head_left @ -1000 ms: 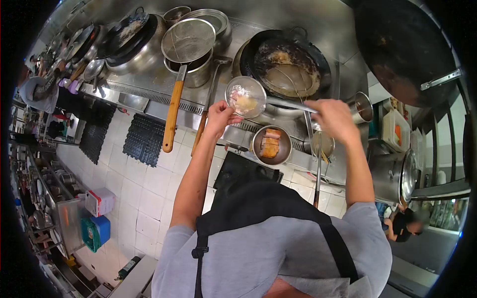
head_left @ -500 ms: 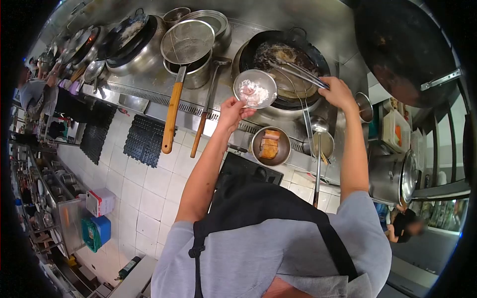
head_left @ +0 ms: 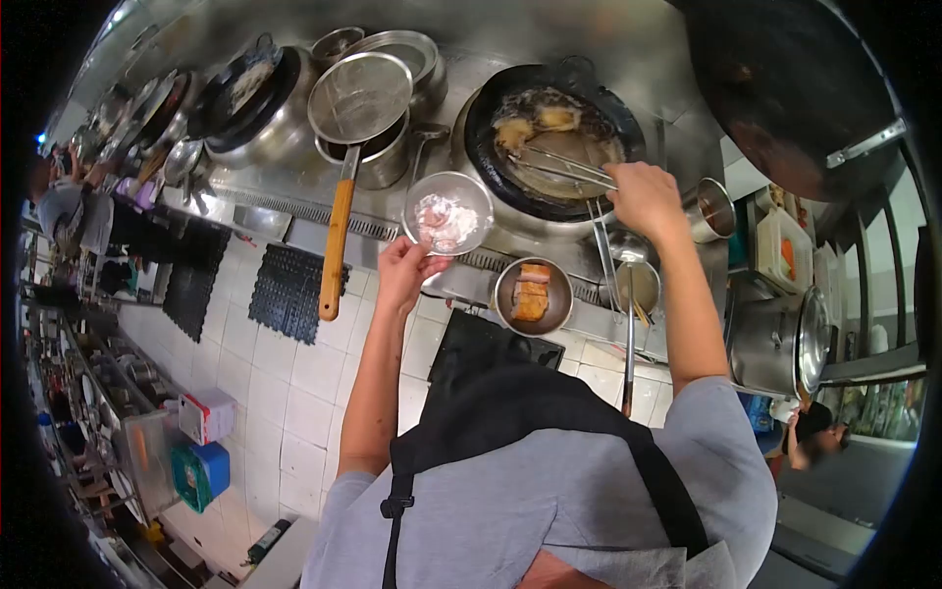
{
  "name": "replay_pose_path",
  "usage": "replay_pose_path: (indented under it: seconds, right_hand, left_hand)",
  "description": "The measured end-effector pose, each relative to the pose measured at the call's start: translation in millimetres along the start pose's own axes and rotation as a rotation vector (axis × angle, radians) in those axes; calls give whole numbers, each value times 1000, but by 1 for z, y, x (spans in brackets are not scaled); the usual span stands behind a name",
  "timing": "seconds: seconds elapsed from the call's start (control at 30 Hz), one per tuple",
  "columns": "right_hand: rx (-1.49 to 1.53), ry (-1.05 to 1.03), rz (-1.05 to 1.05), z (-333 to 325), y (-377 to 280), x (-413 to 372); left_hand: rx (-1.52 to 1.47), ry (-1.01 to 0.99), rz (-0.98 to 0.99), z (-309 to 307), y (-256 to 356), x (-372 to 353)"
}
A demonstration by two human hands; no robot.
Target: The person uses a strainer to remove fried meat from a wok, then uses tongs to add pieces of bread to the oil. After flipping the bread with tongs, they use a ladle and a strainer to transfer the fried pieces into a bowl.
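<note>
Left of the wok, clamped in the left hand, a flour-dusted steel bowl, just off the rim; risks a spatter burn that near the hot oil. Farther right, laid across the oil, long axis left-right, tips pointing left at the frying pieces: long metal chopsticks, pinched in the right hand.
</note>
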State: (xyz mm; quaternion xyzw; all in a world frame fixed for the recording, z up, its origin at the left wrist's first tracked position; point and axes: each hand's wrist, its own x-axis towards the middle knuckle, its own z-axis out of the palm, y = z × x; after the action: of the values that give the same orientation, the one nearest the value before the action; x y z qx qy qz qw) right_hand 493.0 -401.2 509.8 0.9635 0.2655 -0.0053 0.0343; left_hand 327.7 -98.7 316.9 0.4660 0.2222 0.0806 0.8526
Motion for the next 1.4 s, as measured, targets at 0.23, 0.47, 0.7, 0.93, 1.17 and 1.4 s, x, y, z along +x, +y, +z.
replay_pose_path:
  seconds: [0.23,0.47,0.7,0.93,1.17,1.4]
  right_hand:
    - [4,-99,-278,-15,-52,-29]
    - [88,-10,-201,5,-50,-41]
    - [120,7,-110,9,-22,-40]
    - [138,20,200,51,51,47]
    - [233,109,35,1,36,12]
    - [91,8,-195,15,-36,-18]
  left_hand:
    - [119,-91,14,9,6,-6]
    - [121,-144,-25,6,1,27]
    - [-19,-155,-43,34,-11,41]
    - [-110,-135,-72,52,-19,47]
    - [19,-146,30,43,-7,36]
    - [202,-212,121,44,4,47]
